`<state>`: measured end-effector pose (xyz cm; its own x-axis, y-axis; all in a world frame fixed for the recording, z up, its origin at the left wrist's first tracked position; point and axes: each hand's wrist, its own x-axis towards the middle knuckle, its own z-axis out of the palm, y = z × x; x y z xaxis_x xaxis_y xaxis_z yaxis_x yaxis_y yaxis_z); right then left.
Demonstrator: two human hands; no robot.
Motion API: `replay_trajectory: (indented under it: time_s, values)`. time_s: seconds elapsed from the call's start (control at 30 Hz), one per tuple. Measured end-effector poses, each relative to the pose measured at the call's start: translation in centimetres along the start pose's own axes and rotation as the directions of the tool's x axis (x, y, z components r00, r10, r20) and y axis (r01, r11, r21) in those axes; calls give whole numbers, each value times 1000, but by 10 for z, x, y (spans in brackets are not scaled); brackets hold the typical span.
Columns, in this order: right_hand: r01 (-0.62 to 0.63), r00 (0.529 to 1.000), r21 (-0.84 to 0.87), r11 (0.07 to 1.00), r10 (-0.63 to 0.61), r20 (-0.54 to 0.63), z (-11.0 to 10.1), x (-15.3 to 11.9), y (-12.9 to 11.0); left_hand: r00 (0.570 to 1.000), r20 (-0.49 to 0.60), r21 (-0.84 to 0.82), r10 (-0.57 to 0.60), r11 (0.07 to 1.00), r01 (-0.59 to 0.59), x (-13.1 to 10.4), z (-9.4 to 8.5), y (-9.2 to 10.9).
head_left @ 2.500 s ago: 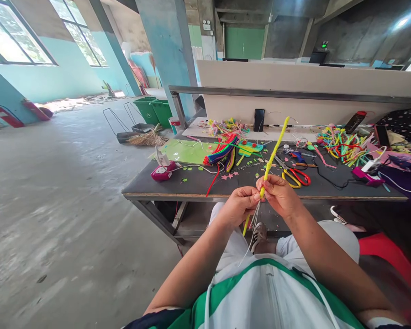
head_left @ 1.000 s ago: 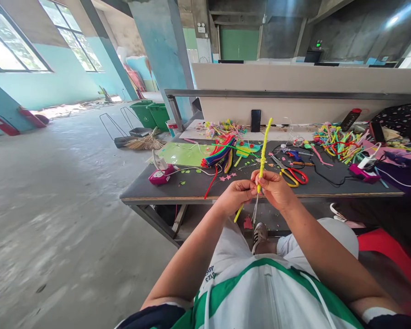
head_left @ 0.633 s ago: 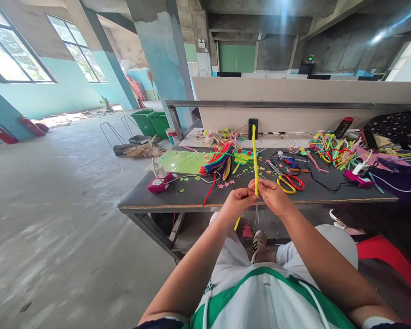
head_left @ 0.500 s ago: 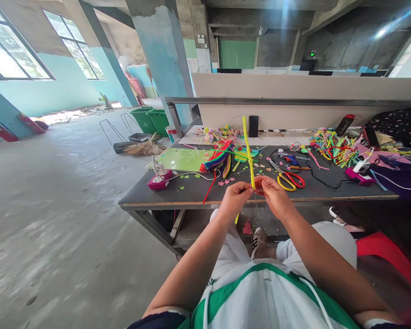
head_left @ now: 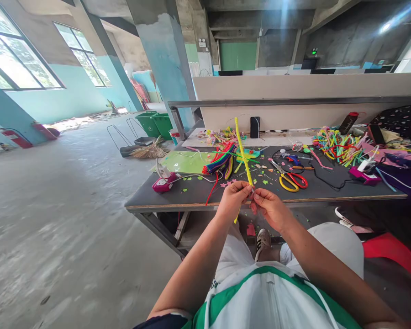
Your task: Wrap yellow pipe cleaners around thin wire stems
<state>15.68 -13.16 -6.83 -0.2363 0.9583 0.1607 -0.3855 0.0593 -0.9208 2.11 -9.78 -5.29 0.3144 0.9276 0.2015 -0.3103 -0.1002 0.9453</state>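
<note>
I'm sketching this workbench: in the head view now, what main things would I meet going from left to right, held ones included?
Pink socket block with a white plug → rainbow bundle → fuzzy yellow stick → scissors → second pink socket block.

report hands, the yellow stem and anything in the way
Left hand pinching yellow stem; right hand at its lower end; stem leaning left; scissors beyond, nothing blocking.
</note>
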Motion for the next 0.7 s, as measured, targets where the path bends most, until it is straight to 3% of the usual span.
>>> replay_trajectory:
  time_s: [0.27,0.7]
  values:
    - [-1,999,68,998,-2,44,2,-5,2,995,91,-89,40,996,-32,-3,7,21]
    - [-155,976,261,953,106,190,6,-8,25,995,-101,-70,23,997,-30,-21,3,19]
